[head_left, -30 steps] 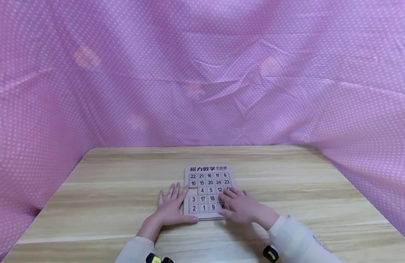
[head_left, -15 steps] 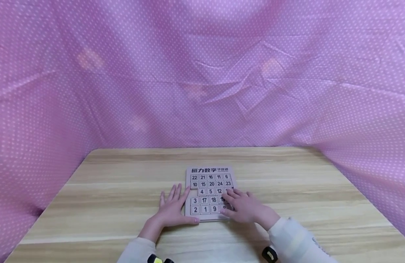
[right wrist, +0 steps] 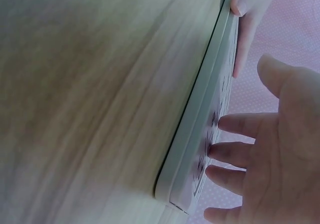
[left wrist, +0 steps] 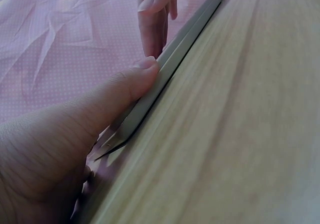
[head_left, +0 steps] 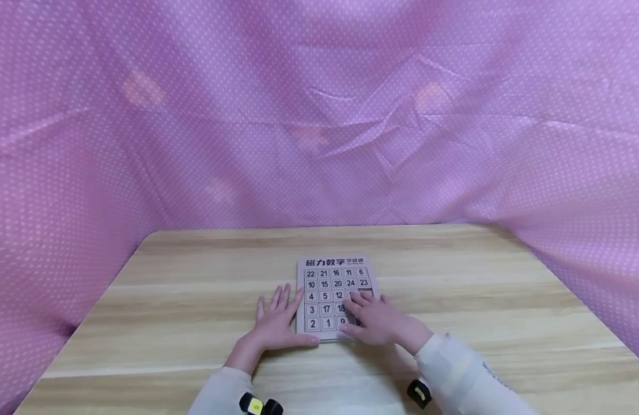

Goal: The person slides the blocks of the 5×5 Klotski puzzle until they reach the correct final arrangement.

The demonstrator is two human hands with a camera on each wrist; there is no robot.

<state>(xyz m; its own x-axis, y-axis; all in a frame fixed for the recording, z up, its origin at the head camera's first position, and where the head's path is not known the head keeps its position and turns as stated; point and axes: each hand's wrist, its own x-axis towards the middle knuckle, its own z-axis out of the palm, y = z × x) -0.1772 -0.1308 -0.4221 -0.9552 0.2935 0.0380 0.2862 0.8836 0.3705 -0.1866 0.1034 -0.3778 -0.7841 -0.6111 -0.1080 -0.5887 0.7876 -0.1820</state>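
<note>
A number sliding puzzle (head_left: 303, 268), a pale board with rows of black-numbered tiles, lies flat on the table. My left hand (head_left: 278, 327) is spread at its lower left corner. The index finger lies along the left edge and the thumb touches the front edge, as the left wrist view also shows. Over the lower right tiles rests my right hand (head_left: 378, 321), its fingertips (right wrist: 215, 151) touching the tile faces in the right wrist view. Those fingers hide some numbers. The third row reads 4, 5, 12 from the left, and a dark gap shows below tile 23 (head_left: 363, 283).
The wooden table (head_left: 195, 288) extends around the board on all sides. A pink dotted cloth (head_left: 319, 144) hangs behind it and along both sides. Dark straps with small devices (head_left: 260, 404) sit at both wrists.
The third-row tiles have slid left, so the gap went from that row's left end to its right end. My right fingers moved slightly over the tiles; my left hand stays at the corner.
</note>
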